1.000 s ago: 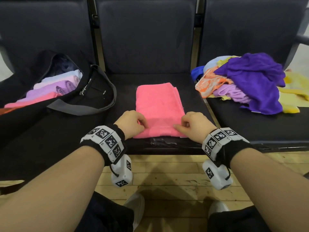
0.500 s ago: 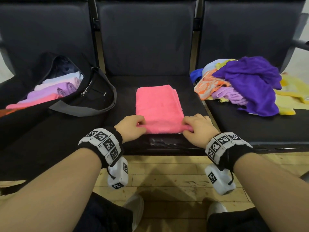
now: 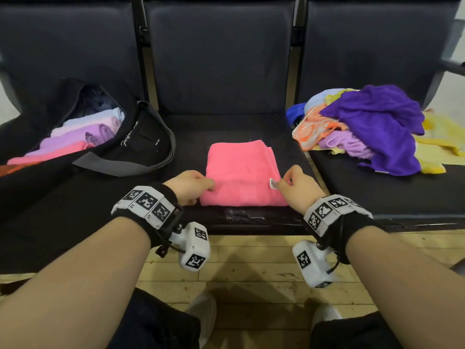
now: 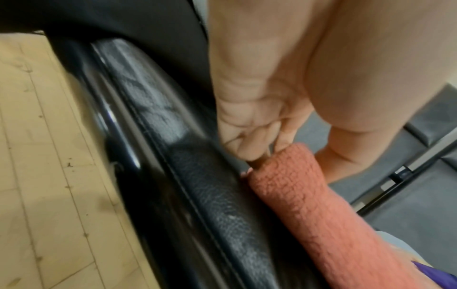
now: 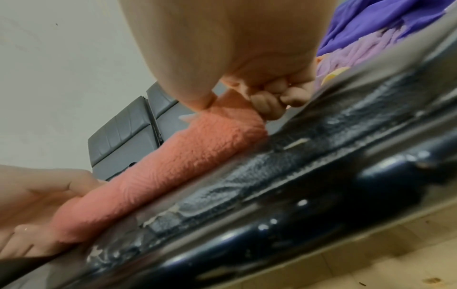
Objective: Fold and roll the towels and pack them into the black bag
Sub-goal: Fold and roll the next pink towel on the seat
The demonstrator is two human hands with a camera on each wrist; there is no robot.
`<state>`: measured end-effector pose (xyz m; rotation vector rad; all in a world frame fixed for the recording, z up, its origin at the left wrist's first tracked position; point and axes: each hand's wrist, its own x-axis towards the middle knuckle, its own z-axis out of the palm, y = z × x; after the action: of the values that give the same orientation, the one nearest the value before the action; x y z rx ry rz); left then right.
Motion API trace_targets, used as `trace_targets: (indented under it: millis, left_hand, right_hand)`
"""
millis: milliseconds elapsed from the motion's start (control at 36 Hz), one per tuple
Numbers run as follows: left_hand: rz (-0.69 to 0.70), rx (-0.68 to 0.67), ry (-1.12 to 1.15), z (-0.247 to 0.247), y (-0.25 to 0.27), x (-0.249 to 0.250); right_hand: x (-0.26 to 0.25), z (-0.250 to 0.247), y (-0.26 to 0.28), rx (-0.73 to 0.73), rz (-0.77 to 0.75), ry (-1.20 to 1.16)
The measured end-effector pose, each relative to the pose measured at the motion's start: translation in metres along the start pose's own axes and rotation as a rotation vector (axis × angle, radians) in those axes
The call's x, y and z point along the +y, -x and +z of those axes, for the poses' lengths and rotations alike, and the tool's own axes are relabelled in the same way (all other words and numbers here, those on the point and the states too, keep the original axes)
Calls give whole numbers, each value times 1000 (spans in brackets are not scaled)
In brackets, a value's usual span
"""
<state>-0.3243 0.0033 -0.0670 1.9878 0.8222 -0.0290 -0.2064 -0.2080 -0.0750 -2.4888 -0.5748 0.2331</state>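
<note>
Where black bag point(image 3: 141, 147) gapes, rolled towels point(image 3: 83, 132).

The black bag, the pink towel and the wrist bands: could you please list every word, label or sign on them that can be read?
Black bag: white script lettering, too small and slanted to read.
Black bag, small white mark beside it: too small to read.
Pink towel, white tag: print unreadable.
Wrist bands: black-and-white square markers, no words.

Occlusions, both wrist views
My fingertips point(image 4: 257, 166) tucked behind pink towel point(image 3: 242, 170); black bag point(image 3: 141, 147) cut off at left edge.
</note>
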Motion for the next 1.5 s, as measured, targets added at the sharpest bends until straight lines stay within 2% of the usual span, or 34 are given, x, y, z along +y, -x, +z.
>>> trace_targets:
  millis: [139, 278, 389, 500, 583, 694, 806, 889, 1055, 1167, 1361, 1500]
  left_hand:
    - [-52, -62, -102, -1, 1, 2]
    - [58, 44, -100, 4, -5, -5]
    - [151, 108, -112, 5, -5, -8]
    - [339, 211, -224, 6, -3, -10]
    - [441, 163, -270, 8, 3, -8]
    - [427, 158, -305, 9, 8, -4]
    - [399, 106, -232, 8, 12, -1]
    - [409, 42, -275, 9, 13, -3]
    - [412, -3, -361, 7, 8, -12]
    - [425, 79, -348, 6, 7, -11]
    - [222, 151, -71, 6, 7, 2]
    - [108, 129, -1, 4, 5, 3]
  right_hand:
    - [-7, 0, -3, -36, 67, 176]
    - [-8, -2, -1, -46, 38, 297]
    - [-6, 1, 0, -8, -60, 302]
    - [-2, 2, -1, 65, -242, 219]
    - [-1, 2, 0, 85, -348, 276]
    - [1, 1, 3, 120, -442, 377]
    - [-1, -2, 8, 63, -440, 417]
    - [0, -7, 10, -1, -436, 454]
    - [2, -6, 13, -69, -429, 499]
    - [3, -7, 12, -93, -363, 355]
    - [3, -6, 11, -42, -167, 21]
    - [-1, -8, 11, -24, -137, -159]
